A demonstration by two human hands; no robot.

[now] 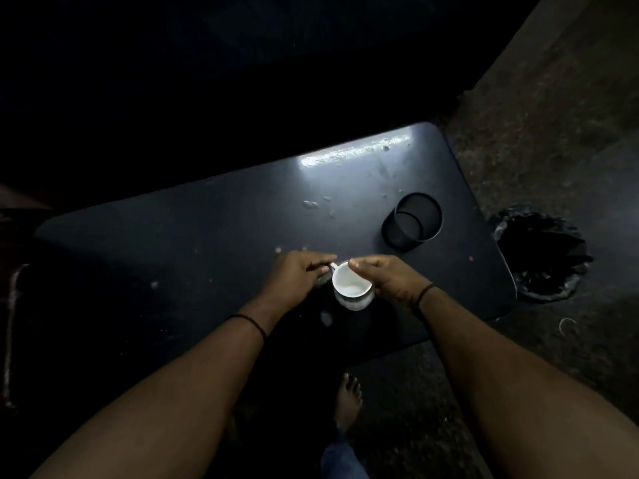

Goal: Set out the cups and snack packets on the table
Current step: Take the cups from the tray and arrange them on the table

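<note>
A white cup (351, 288) stands upright on the dark table (207, 236), near its front edge. My left hand (297, 271) pinches the cup's handle on its left side. My right hand (383, 278) curls round the cup's right wall, thumb along the rim. The cup looks empty inside. The scene is very dim, and I see no snack packets.
A black mesh cylinder holder (411, 221) stands at the table's right. On the floor past the right edge sits a bin lined with a black bag (543, 254). Crumbs and wet spots dot the tabletop. A bare foot (347, 402) shows below the table.
</note>
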